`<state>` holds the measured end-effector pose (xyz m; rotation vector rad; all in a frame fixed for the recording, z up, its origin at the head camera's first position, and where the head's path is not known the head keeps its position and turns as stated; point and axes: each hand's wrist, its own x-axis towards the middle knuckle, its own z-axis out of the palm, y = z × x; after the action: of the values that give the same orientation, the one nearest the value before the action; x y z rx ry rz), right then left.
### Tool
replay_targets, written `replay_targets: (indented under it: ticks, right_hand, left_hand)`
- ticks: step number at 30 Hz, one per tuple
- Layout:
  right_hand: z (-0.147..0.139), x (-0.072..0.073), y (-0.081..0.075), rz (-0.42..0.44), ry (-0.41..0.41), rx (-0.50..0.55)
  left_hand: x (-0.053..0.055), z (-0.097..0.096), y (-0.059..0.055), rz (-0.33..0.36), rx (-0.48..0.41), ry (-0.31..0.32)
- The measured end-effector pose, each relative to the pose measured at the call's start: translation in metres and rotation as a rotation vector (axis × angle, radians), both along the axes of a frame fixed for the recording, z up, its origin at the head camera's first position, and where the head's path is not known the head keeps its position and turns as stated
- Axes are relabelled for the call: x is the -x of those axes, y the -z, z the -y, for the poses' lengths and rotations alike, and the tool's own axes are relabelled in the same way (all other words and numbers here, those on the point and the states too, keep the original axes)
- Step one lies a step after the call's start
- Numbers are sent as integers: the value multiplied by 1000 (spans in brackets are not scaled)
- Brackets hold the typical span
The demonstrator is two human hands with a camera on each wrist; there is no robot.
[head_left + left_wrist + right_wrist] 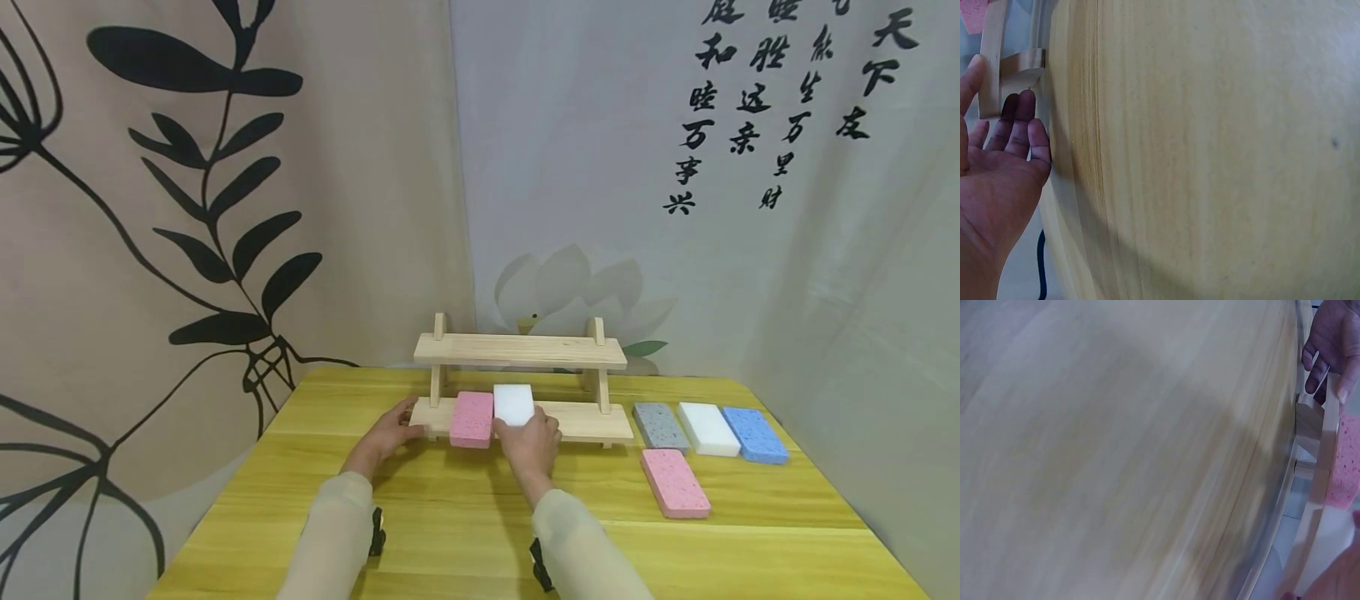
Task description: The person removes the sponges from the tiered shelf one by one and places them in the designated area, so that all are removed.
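Note:
A two-tier wooden rack (521,352) stands at the back of the table. My left hand (392,429) holds the left end of its lower board, thumb on top; in the left wrist view the other fingers of that hand (1007,156) curl below the board (991,69). On the lower board lies a pink sponge (472,420). Right beside it is a white sponge (513,403), which my right hand (531,446) grips by its near end. In the right wrist view the white sponge (1330,534) is partly hidden by my right hand (1338,575).
On the table's right side, a grey sponge (660,427), a white sponge (708,429) and a blue sponge (755,435) lie in a row. A pink sponge (676,483) lies nearer to me. A printed curtain (375,208) hangs behind the table (450,517).

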<state>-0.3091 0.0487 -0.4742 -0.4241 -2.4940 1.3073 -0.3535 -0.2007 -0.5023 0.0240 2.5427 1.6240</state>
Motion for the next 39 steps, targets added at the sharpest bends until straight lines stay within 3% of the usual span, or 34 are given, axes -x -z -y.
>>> replay_targets:
  ticks: [18,39]
  right_hand:
    - [-29,0,-3,-64,-49,19]
    - [-106,-20,-1,-83,-159,-32]
  left_hand:
    - [0,0,0,-5,-2,15]
    - [-2,0,-3,16,-3,16]
